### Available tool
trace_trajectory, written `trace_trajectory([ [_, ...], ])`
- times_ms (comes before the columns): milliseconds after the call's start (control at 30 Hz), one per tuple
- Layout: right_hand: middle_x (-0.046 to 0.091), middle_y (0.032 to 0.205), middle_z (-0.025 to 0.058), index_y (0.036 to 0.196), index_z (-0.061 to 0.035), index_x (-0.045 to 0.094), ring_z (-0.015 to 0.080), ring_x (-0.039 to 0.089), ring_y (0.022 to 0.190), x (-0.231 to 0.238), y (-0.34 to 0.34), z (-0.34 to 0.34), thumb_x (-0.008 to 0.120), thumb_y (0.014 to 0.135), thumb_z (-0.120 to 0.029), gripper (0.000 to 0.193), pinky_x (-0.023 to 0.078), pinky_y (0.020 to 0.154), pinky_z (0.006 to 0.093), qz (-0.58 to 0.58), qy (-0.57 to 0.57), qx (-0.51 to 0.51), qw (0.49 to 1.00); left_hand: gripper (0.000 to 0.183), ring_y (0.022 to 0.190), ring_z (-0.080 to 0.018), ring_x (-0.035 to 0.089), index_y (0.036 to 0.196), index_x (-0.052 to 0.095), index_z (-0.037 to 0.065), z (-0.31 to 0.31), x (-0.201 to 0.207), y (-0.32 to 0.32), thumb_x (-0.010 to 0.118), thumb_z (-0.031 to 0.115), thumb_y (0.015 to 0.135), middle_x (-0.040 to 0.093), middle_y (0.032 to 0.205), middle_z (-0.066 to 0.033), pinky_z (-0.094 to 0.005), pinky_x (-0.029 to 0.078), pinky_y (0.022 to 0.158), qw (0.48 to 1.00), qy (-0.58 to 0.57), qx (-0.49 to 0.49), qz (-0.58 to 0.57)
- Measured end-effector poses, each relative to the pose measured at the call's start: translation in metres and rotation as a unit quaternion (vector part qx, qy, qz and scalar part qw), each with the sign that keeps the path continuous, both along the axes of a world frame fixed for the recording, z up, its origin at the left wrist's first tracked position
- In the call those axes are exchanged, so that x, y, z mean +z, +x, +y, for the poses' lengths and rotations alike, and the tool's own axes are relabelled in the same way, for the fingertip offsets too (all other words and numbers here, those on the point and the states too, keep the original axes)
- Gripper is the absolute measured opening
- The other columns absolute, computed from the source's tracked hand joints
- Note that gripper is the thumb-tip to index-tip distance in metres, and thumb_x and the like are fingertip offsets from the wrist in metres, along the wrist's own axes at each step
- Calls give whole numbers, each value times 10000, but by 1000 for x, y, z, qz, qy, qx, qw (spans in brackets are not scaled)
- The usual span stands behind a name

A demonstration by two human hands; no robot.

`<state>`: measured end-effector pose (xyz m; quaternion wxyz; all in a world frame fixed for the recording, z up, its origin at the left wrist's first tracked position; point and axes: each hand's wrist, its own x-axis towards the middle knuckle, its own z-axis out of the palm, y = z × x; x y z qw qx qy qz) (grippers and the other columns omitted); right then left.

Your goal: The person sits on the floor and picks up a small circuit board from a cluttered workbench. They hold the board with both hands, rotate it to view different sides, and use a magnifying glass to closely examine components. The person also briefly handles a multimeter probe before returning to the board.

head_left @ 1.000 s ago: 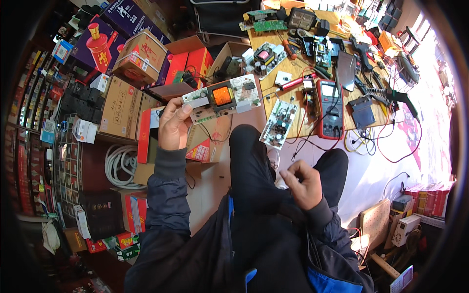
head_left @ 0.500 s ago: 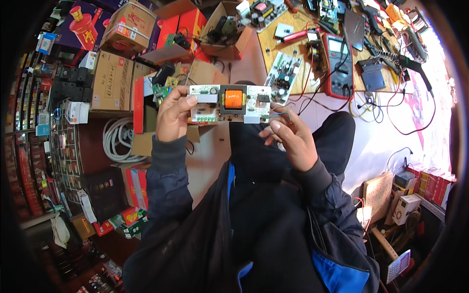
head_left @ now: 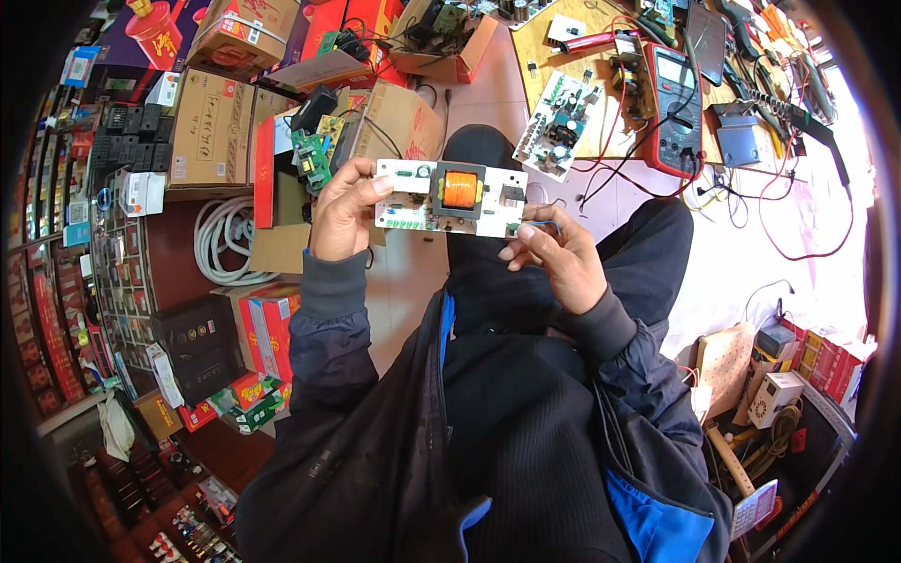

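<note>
A white circuit board (head_left: 501, 223) is held up in front of me above my lap. On it sit an orange-wound transformer (head_left: 460, 190) in a dark core, a white block near the upper left and a row of green parts along the lower left. My left hand (head_left: 343, 214) grips the board's left end, with the thumb on its face. At the lower right corner, the thumb and fingers of my right hand (head_left: 567, 265) pinch the board's edge. A thin blue wire (head_left: 546, 223) shows just above that thumb.
A wooden bench (head_left: 540, 70) ahead right carries a red multimeter (head_left: 674, 117), another circuit board (head_left: 560, 127), cables and tools. Cardboard boxes (head_left: 211, 131) and loose green boards (head_left: 314, 159) crowd the left, above a coiled white hose (head_left: 225, 239). A box with a fan grille (head_left: 777, 399) stands at lower right.
The circuit board has tilted slightly, its right end dipping, while both hands keep hold of it. The view has shifted a little, so the bench and boxes appear displaced.
</note>
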<state>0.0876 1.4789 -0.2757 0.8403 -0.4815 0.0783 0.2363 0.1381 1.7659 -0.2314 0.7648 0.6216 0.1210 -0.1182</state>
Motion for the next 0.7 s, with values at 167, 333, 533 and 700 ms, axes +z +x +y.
trace_trajectory([
  [167,653,994,146,1233,71,518,213,695,864,-9,1,2,578,1023,-136,301,565,748,308,8,-6,8,1000,226,767,-74,555,1044,610,34,1,-10,2,695,153,871,644,925,-31,-231,487,718,1000,6,0,2],
  [333,647,1006,143,1231,56,521,212,691,872,-21,-1,2,591,1017,-142,299,565,755,307,35,-4,17,999,244,849,-123,641,1079,608,25,2,-19,-2,679,160,888,668,968,-59,-267,524,767,999,-10,-5,31],
  [533,674,1018,154,1198,63,532,193,695,846,-37,-1,2,581,1014,-133,273,578,752,293,58,-19,36,998,235,866,-138,667,1090,604,33,6,-37,-5,668,146,894,680,992,-68,-279,536,788,998,-14,-11,54],
  [700,678,991,143,1186,60,536,191,698,836,-45,0,2,589,1004,-124,264,582,745,291,72,-24,43,996,235,886,-129,658,1087,604,37,9,-48,-7,672,139,887,679,1001,-62,-271,526,796,998,3,-18,59],
])
